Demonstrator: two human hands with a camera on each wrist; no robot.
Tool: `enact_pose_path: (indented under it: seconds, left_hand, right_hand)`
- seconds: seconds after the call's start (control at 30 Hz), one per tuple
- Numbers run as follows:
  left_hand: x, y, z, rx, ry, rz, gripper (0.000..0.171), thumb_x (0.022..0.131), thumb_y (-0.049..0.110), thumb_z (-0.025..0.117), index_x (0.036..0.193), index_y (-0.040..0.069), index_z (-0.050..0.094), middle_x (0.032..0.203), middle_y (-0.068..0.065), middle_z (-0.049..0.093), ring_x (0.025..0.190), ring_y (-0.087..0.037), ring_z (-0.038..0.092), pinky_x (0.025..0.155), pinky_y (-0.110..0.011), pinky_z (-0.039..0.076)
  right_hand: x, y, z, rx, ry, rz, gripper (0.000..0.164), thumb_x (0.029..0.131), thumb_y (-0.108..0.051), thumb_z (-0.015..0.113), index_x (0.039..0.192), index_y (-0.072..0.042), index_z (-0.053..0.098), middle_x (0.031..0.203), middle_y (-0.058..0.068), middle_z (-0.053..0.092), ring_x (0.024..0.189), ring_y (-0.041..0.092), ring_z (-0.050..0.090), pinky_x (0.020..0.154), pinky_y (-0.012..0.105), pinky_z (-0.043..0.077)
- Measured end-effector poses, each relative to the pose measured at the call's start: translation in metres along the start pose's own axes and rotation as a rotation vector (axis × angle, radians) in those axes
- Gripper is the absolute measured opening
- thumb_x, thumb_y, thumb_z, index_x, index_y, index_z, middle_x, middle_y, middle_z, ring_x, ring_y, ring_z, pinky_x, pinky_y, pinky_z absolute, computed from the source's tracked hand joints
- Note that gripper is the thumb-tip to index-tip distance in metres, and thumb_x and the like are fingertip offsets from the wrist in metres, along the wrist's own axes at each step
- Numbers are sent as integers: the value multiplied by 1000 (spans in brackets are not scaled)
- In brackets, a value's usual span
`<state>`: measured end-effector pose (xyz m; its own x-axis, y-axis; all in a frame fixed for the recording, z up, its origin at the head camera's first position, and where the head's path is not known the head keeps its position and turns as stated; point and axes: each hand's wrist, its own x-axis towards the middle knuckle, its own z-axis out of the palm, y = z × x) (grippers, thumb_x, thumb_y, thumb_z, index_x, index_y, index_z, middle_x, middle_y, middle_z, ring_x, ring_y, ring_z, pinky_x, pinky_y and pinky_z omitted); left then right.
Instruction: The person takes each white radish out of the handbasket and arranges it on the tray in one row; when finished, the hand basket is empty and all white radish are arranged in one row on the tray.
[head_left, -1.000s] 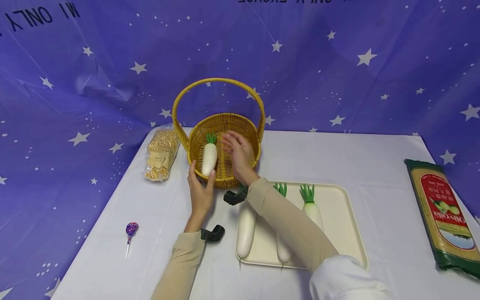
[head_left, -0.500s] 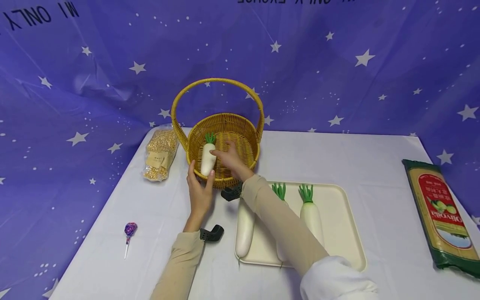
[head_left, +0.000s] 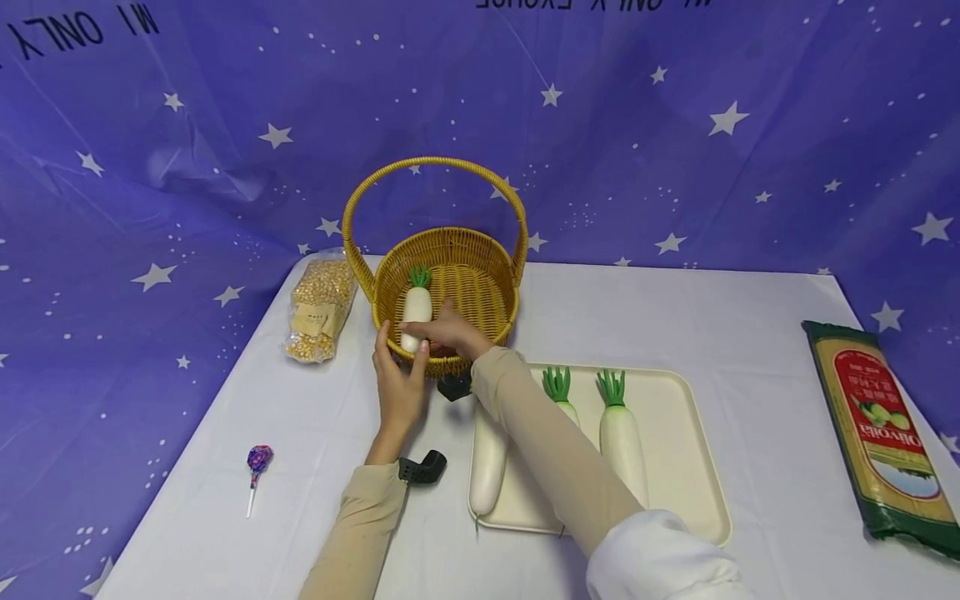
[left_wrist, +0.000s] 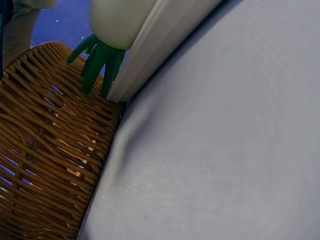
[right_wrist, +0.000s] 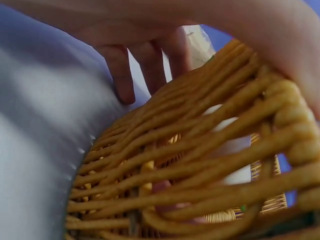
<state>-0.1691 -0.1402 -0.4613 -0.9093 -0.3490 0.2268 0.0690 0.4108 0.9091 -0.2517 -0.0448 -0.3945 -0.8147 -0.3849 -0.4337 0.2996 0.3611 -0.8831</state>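
A yellow wicker basket (head_left: pixel 482 287) with a tall handle stands at the back of the table. My left hand (head_left: pixel 400 396) grips its near-left rim, thumb at the edge; in the right wrist view, fingers (right_wrist: pixel 150 62) lie along the outer wall. Inside, a white radish (head_left: pixel 417 305) with green stems leans toward the left side. My right hand (head_left: pixel 455 330) is low in the basket, its thumb across the radish's lower part. Its other fingers are mostly hidden, so I cannot tell whether they close round the radish. The left wrist view shows the woven wall (left_wrist: pixel 50 150).
On a cream tray (head_left: pixel 678 450) right of the basket lie a left radish (head_left: pixel 489 471), a middle one (head_left: pixel 558 392) partly under my right sleeve, and a right one (head_left: pixel 622 442). A corn-kernel bag (head_left: pixel 322 304), a lollipop (head_left: pixel 257 471) and a noodle pack (head_left: pixel 881 425) lie around.
My right hand has moved down and left inside the basket, from beside the radish to over its lower part. My left hand and the radish look unmoved.
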Motion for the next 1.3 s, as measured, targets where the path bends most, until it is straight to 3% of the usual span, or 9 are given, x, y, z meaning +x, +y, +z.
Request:
enact_pose_path:
  seconds: [0.13, 0.23, 0.57, 0.77, 1.07, 1.3]
  left_hand:
    - [0, -1, 0, -4, 0, 0, 69, 88, 49, 50, 144, 28, 15, 138, -20, 26, 120, -31, 38, 97, -48, 35]
    - [1, -2, 1, -6, 5, 4, 70, 87, 49, 50, 144, 28, 15, 137, -20, 27, 120, -31, 39, 98, -48, 35]
    - [0, -2, 0, -4, 0, 5, 70, 88, 49, 50, 144, 29, 14, 139, -19, 26, 122, -31, 38, 98, -48, 35]
    - [1, -1, 0, 7, 5, 10, 71, 88, 50, 50, 144, 24, 15, 141, -19, 24, 127, -34, 33, 100, -52, 31]
    - [3, 0, 3, 19, 7, 11, 70, 88, 51, 49, 144, 28, 15, 142, -20, 24, 130, -35, 30, 100, -55, 29]
    - [2, -1, 3, 18, 28, 13, 70, 88, 50, 50, 144, 24, 16, 141, -20, 25, 131, -34, 29, 102, -54, 28]
  right_hand:
    - [2, 1, 0, -43, 6, -31, 104, 82, -34, 65, 144, -8, -14, 139, 22, 32, 122, 29, 42, 99, 37, 38]
    - [4, 1, 0, -46, 15, -74, 99, 81, -31, 67, 146, -10, -5, 141, 20, 29, 126, 31, 37, 101, 39, 36]
    - [9, 2, -1, -12, -8, -125, 80, 83, -24, 66, 145, -23, 17, 138, 16, 35, 103, 27, 55, 74, 30, 49]
    - [6, -1, -5, 118, -15, -167, 73, 86, -19, 62, 145, -23, 19, 139, 18, 32, 103, 29, 58, 77, 32, 51]
    - [1, 0, -12, 330, -25, -234, 69, 88, -17, 60, 143, -31, 21, 136, 18, 34, 102, 33, 60, 85, 42, 49]
    - [-23, -6, -17, 562, -123, -324, 64, 90, -8, 54, 142, -30, 23, 138, 20, 30, 114, 38, 51, 96, 47, 40]
